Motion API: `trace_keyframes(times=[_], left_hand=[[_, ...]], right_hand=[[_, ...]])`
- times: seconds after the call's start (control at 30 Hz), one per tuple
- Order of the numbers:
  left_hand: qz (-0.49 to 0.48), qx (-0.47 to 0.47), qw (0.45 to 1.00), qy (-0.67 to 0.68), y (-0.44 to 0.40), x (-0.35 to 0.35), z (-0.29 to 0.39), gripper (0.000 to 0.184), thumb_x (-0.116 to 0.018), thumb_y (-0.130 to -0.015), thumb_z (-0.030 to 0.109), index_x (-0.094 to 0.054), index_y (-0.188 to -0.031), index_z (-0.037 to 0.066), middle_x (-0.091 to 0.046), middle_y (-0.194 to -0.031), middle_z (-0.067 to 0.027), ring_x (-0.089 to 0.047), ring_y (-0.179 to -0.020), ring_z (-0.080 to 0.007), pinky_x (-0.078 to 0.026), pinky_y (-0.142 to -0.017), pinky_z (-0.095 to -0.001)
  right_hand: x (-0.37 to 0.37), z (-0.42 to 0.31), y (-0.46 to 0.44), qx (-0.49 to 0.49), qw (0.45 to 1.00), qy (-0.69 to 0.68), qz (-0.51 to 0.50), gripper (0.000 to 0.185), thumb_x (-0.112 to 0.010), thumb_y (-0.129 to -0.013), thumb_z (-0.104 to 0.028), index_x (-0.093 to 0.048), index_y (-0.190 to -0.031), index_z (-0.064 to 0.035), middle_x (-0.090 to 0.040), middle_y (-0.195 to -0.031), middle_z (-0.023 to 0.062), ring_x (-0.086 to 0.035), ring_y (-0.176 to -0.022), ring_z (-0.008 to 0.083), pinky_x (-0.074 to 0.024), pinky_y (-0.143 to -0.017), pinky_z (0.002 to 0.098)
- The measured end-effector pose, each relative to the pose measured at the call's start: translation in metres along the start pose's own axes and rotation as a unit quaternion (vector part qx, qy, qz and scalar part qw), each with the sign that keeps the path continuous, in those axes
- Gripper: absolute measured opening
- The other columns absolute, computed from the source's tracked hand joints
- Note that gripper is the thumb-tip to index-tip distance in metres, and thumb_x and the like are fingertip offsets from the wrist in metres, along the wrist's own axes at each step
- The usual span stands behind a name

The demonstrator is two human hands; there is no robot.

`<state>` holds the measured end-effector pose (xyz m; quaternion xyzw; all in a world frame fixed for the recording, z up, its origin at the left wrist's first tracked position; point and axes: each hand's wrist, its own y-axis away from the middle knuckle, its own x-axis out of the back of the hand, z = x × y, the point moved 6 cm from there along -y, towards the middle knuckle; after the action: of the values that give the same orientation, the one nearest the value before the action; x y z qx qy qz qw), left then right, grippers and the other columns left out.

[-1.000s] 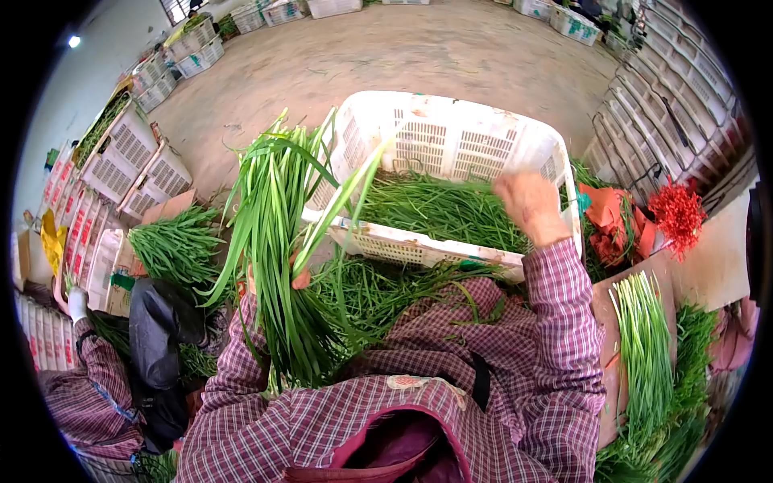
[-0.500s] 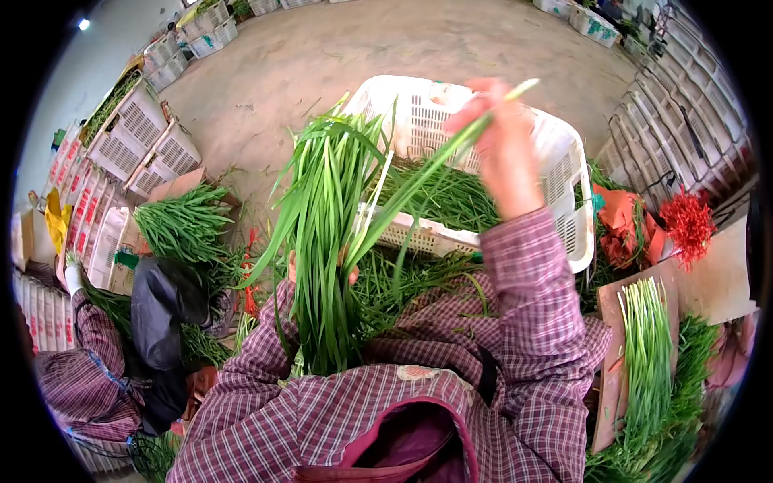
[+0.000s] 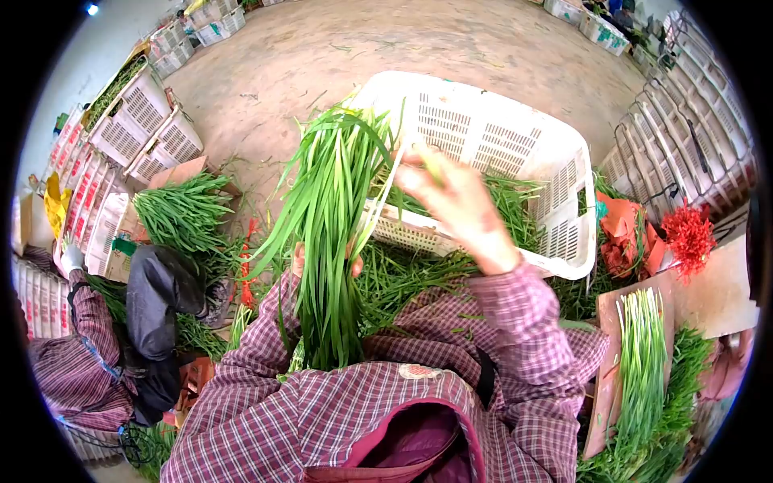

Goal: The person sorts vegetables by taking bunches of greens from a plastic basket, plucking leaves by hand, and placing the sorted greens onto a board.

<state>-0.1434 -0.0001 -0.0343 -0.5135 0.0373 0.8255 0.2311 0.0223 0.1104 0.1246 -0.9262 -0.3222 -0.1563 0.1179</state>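
Observation:
My left hand (image 3: 355, 263) is wrapped round a thick bunch of garlic chives (image 3: 334, 193), most of its fingers hidden behind the leaves. The long green blades hang down over my lap, and one pale stalk (image 3: 385, 191) sticks out at the bunch's right side. Close beside that stalk is my right hand (image 3: 455, 201), its fingers apart and slightly blurred, with no blade visibly held. Under and beyond it stands a white plastic crate (image 3: 499, 133) with loose chives (image 3: 515, 205) inside. More loose green leaves (image 3: 394, 282) lie across my lap.
At right, a sorted chive bundle (image 3: 642, 346) lies on a board (image 3: 609, 386), near a red bundle of ties (image 3: 687, 239). Stacked crates (image 3: 684, 121) stand behind. At left sits another person (image 3: 88, 346) near a chive pile (image 3: 185, 211) and more crates (image 3: 133, 121).
My right hand has moved down and left toward the bunch. The long blade it was drawing out to the right is no longer in it. My left hand keeps its hold.

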Motion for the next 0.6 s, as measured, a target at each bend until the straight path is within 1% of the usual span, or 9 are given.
trace_keyframes(times=[0.03, 0.13, 0.17, 0.3, 0.37, 0.4, 0.53, 0.57, 0.6], left_hand=[[0.02, 0.001, 1.0, -0.007, -0.002, -0.002, -0.001, 0.065, -0.076, -0.064, 0.042, -0.055, -0.106, -0.003, -0.058, -0.092, -0.0161, -0.059, -0.09, -0.0358, -0.058, -0.065, -0.0448], [0.027, -0.086, 0.995, -0.04, -0.003, 0.002, 0.002, 0.059, -0.075, -0.066, 0.044, -0.06, -0.102, -0.001, -0.059, -0.093, -0.0108, -0.06, -0.088, -0.0344, -0.054, -0.067, -0.0434], [-0.021, -0.113, 0.993, -0.01, -0.009, -0.003, 0.003, 0.061, -0.074, -0.067, 0.045, -0.059, -0.104, 0.0, -0.059, -0.099, -0.011, -0.06, -0.089, -0.0345, -0.054, -0.07, -0.0443], [-0.085, -0.05, 0.995, 0.004, -0.004, 0.0, 0.006, 0.066, -0.074, -0.068, 0.046, -0.057, -0.116, 0.004, -0.054, -0.116, -0.0108, -0.057, -0.099, -0.0341, -0.051, -0.082, -0.0477], [-0.076, -0.061, 0.994, 0.042, 0.005, 0.005, 0.006, 0.074, -0.074, -0.07, 0.047, -0.049, -0.129, 0.009, -0.049, -0.126, -0.0081, -0.05, -0.11, -0.0351, -0.046, -0.092, -0.0506], [-0.077, -0.082, 0.992, 0.065, 0.006, 0.01, 0.008, 0.077, -0.074, -0.071, 0.048, -0.046, -0.132, 0.011, -0.049, -0.126, -0.0069, -0.048, -0.113, -0.0362, -0.045, -0.094, -0.0516], [-0.094, -0.047, 0.994, 0.028, 0.008, 0.01, 0.009, 0.08, -0.074, -0.071, 0.05, -0.043, -0.135, 0.013, -0.049, -0.127, -0.0049, -0.05, -0.111, -0.0311, -0.043, -0.096, -0.0522], [-0.042, -0.069, 0.997, 0.013, 0.009, 0.013, 0.009, 0.078, -0.074, -0.071, 0.05, -0.045, -0.134, 0.013, -0.05, -0.125, -0.0046, -0.052, -0.109, -0.03, -0.043, -0.096, -0.052], [0.01, -0.092, 0.996, -0.003, 0.011, 0.017, 0.01, 0.076, -0.074, -0.071, 0.05, -0.047, -0.132, 0.013, -0.052, -0.123, -0.0042, -0.054, -0.107, -0.0289, -0.043, -0.096, -0.0518]], right_hand=[[-0.019, 0.004, -0.002, -0.004, 0.997, -0.045, -0.065, 0.038, -0.052, -0.092, -0.041, -0.064, -0.105, -0.008, -0.063, -0.098, 0.0105, -0.06, -0.089, 0.0149, -0.0506, -0.08, 0.0332], [-0.022, 0.016, -0.011, 0.035, 0.997, -0.067, -0.011, 0.034, -0.052, -0.092, -0.042, -0.061, -0.104, -0.0114, -0.062, -0.11, 0.0091, -0.061, -0.079, 0.014, -0.0538, -0.065, 0.0288], [-0.015, 0.027, -0.021, 0.091, 0.988, -0.118, 0.038, 0.032, -0.052, -0.092, -0.04, -0.061, -0.101, -0.0103, -0.061, -0.107, 0.008, -0.059, -0.069, 0.0144, -0.0533, -0.061, 0.0256], [0.058, 0.019, 0.002, -0.005, 0.886, -0.396, 0.241, 0.035, -0.044, -0.097, -0.04, -0.059, -0.096, -0.0079, -0.061, -0.087, 0.0057, -0.06, -0.065, 0.013, -0.0567, -0.064, 0.0278], [0.101, 0.054, 0.004, 0.06, 0.855, -0.449, 0.252, 0.037, -0.045, -0.096, -0.042, -0.058, -0.096, -0.007, -0.057, -0.073, -0.0009, -0.055, -0.056, 0.0078, -0.052, -0.054, 0.0227], [0.1, 0.055, 0.005, 0.059, 0.856, -0.449, 0.251, 0.037, -0.045, -0.096, -0.042, -0.058, -0.096, -0.007, -0.057, -0.073, -0.0009, -0.055, -0.056, 0.0078, -0.052, -0.054, 0.0227], [0.039, 0.03, 0.006, 0.034, 0.994, -0.019, 0.102, 0.03, -0.052, -0.093, -0.04, -0.062, -0.091, -0.0121, -0.05, -0.064, -0.0024, -0.044, -0.053, 0.0049, -0.0379, -0.048, 0.0224], [0.008, 0.034, 0.0, 0.104, 0.988, 0.003, 0.112, 0.036, -0.053, -0.092, -0.044, -0.063, -0.089, -0.0089, -0.051, -0.065, 0.0005, -0.043, -0.052, 0.0062, -0.037, -0.049, 0.0243], [-0.024, 0.042, -0.002, 0.068, 0.996, -0.021, 0.056, 0.041, -0.052, -0.091, -0.046, -0.064, -0.089, -0.0073, -0.051, -0.063, -0.0001, -0.041, -0.048, 0.0063, -0.0356, -0.046, 0.024]])
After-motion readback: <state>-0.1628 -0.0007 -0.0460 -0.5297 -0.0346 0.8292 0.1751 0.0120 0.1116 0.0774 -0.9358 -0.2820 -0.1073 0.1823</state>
